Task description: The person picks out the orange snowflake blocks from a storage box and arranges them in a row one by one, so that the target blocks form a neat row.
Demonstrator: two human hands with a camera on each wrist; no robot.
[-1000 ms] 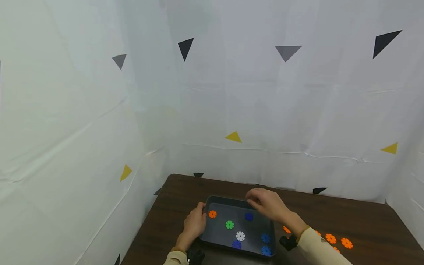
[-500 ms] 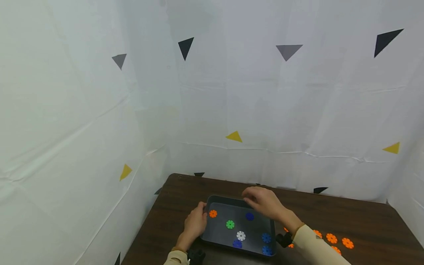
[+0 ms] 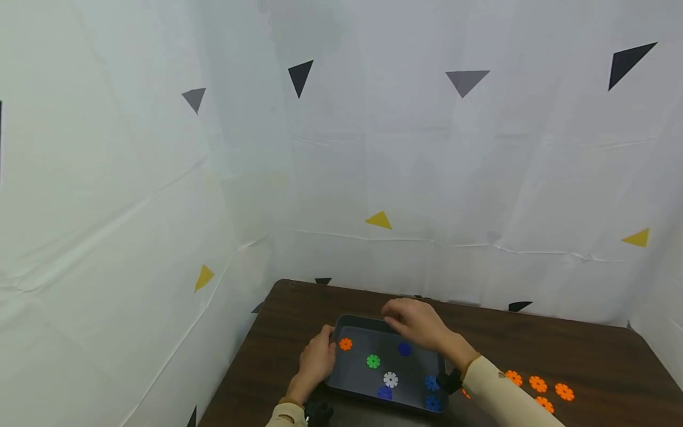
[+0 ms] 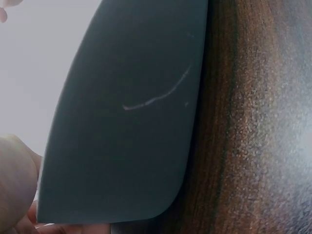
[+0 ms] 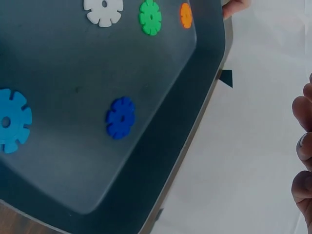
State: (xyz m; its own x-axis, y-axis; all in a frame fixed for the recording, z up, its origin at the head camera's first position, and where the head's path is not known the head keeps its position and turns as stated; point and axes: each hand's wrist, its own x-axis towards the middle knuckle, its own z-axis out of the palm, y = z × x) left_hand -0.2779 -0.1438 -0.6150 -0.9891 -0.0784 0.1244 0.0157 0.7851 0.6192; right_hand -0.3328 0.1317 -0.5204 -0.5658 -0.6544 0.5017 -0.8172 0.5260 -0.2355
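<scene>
A dark grey rectangular tray (image 3: 352,373) rests on the brown table, and my left hand (image 3: 317,359) grips its left side near the far corner. Inside lie several notched plastic discs: an orange disc (image 3: 345,344), a green disc (image 3: 373,361), a white disc (image 3: 391,379), a dark blue disc (image 5: 120,118) and other blue discs (image 3: 431,383). Over the tray's far rim hovers my right hand (image 3: 417,323), fingers loosely bent. No disc shows between its fingertips (image 5: 304,145) in the right wrist view, where most of that hand is out of frame.
Several orange discs (image 3: 538,384) lie on the table (image 3: 597,356) to the right of the tray, partly behind the right sleeve (image 3: 504,388). White sheeting (image 3: 405,148) with coloured triangles surrounds the table at the back and sides.
My right hand has drifted left and slightly away along the tray's far rim. The left hand keeps its grip, and the discs in the tray lie as before.
</scene>
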